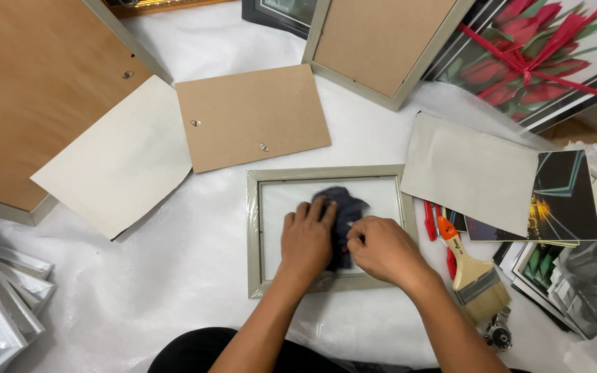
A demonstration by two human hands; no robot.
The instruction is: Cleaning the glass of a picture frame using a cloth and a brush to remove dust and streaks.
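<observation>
A small pale grey picture frame (253,235) lies face down on white foam sheeting, its glass showing. A dark blue cloth (343,204) rests on the glass. My left hand (307,238) lies flat on the cloth with its fingers spread. My right hand (385,250) pinches the cloth's right edge, where something small and pink shows between the fingers.
A brown backing board (251,116) lies just behind the frame. White sheets (120,162) (471,169) flank it. A paintbrush (475,276) and red-handled tools (430,220) lie to the right, beside stacked prints (564,200). Larger frames (381,45) (29,90) lie behind; frame mouldings (5,290) at left.
</observation>
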